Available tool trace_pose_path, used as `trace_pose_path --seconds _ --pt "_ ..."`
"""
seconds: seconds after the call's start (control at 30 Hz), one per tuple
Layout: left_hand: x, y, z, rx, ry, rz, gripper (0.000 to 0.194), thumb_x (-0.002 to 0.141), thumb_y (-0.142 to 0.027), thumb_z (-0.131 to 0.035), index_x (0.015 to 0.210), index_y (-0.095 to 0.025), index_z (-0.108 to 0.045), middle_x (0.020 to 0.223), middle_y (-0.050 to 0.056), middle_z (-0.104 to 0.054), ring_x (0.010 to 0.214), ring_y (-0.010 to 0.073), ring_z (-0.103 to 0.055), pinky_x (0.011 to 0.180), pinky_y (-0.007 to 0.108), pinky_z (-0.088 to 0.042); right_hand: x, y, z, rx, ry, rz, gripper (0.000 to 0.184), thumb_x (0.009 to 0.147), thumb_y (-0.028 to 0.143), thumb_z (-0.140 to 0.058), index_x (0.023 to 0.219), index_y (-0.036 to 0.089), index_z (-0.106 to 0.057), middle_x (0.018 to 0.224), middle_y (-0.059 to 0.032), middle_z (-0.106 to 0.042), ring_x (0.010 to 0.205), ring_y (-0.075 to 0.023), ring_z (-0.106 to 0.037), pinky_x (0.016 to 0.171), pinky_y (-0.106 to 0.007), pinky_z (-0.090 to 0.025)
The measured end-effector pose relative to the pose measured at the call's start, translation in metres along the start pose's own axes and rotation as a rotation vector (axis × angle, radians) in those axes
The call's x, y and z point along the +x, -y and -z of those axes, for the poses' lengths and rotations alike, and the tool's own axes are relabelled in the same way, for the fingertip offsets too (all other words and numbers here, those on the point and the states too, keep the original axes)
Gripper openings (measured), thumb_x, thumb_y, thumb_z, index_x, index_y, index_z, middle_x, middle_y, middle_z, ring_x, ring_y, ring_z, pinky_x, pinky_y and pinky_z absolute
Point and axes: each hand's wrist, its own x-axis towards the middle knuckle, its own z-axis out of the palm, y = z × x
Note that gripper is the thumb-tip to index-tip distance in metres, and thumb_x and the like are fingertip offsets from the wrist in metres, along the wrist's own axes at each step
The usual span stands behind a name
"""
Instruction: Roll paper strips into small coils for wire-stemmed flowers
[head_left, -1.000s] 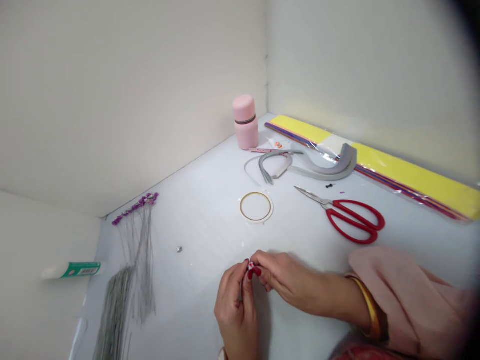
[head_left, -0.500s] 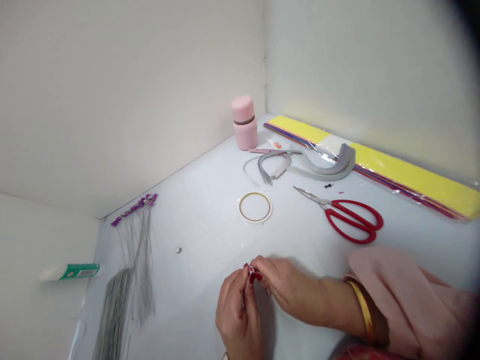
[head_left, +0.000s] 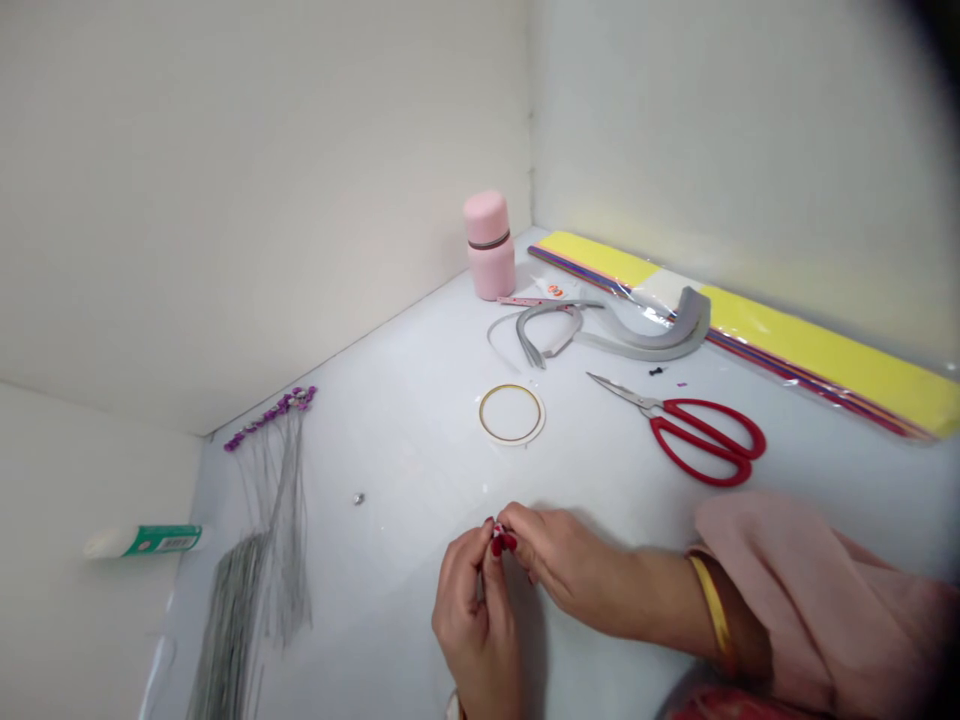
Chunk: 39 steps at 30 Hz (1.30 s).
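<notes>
My left hand (head_left: 475, 600) and my right hand (head_left: 559, 560) meet at the fingertips, low in the middle of the view. Both are closed in a pinch around something tiny, whitish between the red nails; the fingers mostly cover it, so its kind does not show. Beyond my hands a thin roll of white tape (head_left: 534, 434) lies flat. To the left sits a small silvery piece (head_left: 358, 498). Red-handled scissors (head_left: 679, 425) rest above my right forearm, blades a little apart and pointing left.
At left lie thin wires with purple tips (head_left: 285, 405), a bundle of grey wires (head_left: 229, 620) and a green-labelled white tube (head_left: 150, 541). Toward the back corner stand a pink bottle (head_left: 491, 250), curled grey strips (head_left: 652, 345) and a packet of coloured paper strips (head_left: 810, 345).
Both hands have shifted slightly upward together, still pinching at the same spot. The things on the table have stayed in place.
</notes>
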Motion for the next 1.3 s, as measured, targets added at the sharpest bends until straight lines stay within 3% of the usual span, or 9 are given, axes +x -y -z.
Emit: trace_pose_path --seconds 0.13,0.23,0.33,0.47,0.6,0.7,0.8,1.13,1.3 --pt "0.004 -0.006 0.001 -0.173 0.072 0.241 0.017 0.083 -0.019 -0.046 0.085 -0.019 -0.062 0.081 0.004 -0.064 0.076 0.0150 -0.061 0.069 0.026 -0.049 0.002 0.002 0.008 0.507 0.081 -0.041 0.029 0.091 0.033 -0.027 0.071 0.017 -0.041 0.058 0.0037 -0.044 0.052 -0.0085 -0.045 0.050 -0.019 -0.035" --pt "0.003 -0.005 0.001 -0.233 0.130 0.290 0.019 0.083 -0.021 -0.046 0.087 -0.017 -0.063 0.080 0.006 -0.064 0.075 0.0167 -0.062 0.068 0.029 -0.050 0.003 0.001 0.007 0.809 0.130 -0.137 0.030 0.089 0.040 -0.032 0.072 0.017 -0.040 0.055 0.0061 -0.041 0.045 -0.0063 -0.043 0.044 -0.017 -0.032" --pt "-0.001 0.001 0.000 -0.162 0.060 0.287 0.023 0.082 -0.020 -0.048 0.103 -0.018 -0.058 0.091 0.007 -0.064 0.080 0.0163 -0.062 0.070 0.028 -0.051 0.004 0.000 0.003 0.887 0.113 -0.165 0.029 0.088 0.040 -0.036 0.072 0.016 -0.040 0.056 0.0060 -0.042 0.045 -0.0055 -0.043 0.044 -0.016 -0.031" --pt "-0.003 0.005 0.001 0.040 -0.001 0.089 0.019 0.078 -0.014 -0.053 0.094 -0.018 -0.060 0.088 0.007 -0.066 0.079 0.0152 -0.062 0.071 0.027 -0.050 0.004 0.000 0.002 0.776 0.073 -0.132 0.029 0.090 0.037 -0.032 0.071 0.017 -0.040 0.057 0.0054 -0.041 0.048 -0.0063 -0.043 0.046 -0.017 -0.034" --pt "0.002 0.004 0.003 0.141 -0.016 -0.066 0.019 0.078 -0.010 -0.051 0.092 -0.018 -0.060 0.084 0.006 -0.067 0.077 0.0140 -0.062 0.069 0.024 -0.051 0.002 0.000 0.006 0.435 0.042 -0.025 0.026 0.091 0.030 -0.029 0.073 0.017 -0.042 0.059 0.0033 -0.045 0.054 -0.0085 -0.045 0.052 -0.019 -0.037" --pt "0.002 0.003 0.003 0.123 0.003 -0.041 0.019 0.080 -0.011 -0.048 0.093 -0.019 -0.060 0.086 0.006 -0.067 0.078 0.0139 -0.063 0.068 0.024 -0.051 0.001 0.000 0.011 0.124 -0.018 0.051 0.019 0.091 0.023 -0.029 0.086 0.017 -0.046 0.068 0.0003 -0.052 0.061 -0.0109 -0.047 0.057 -0.022 -0.037" --pt "0.001 0.001 0.003 0.110 0.034 0.011 0.021 0.081 -0.011 -0.046 0.094 -0.019 -0.060 0.087 0.005 -0.067 0.078 0.0135 -0.063 0.069 0.024 -0.051 0.001 -0.001 0.013 -0.036 -0.024 0.099 0.018 0.090 0.019 -0.029 0.092 0.016 -0.047 0.074 -0.0021 -0.055 0.064 -0.0122 -0.049 0.060 -0.023 -0.037" --pt "-0.002 -0.001 0.001 0.098 -0.008 0.011 0.018 0.081 -0.012 -0.047 0.090 -0.019 -0.061 0.082 0.005 -0.067 0.074 0.0134 -0.063 0.065 0.022 -0.051 -0.001 -0.003 0.002 -0.224 -0.075 0.181 0.016 0.085 0.009 -0.031 0.086 0.015 -0.046 0.069 -0.0024 -0.054 0.060 -0.0132 -0.050 0.058 -0.023 -0.038" --pt "-0.006 -0.006 -0.006 0.034 -0.107 0.104 0.015 0.080 -0.015 -0.049 0.086 -0.020 -0.062 0.077 0.003 -0.067 0.069 0.0130 -0.062 0.063 0.023 -0.050 -0.001 -0.006 -0.007 -0.289 -0.147 0.229 0.017 0.082 0.006 -0.031 0.086 0.015 -0.045 0.070 -0.0035 -0.055 0.060 -0.0141 -0.051 0.058 -0.024 -0.039"
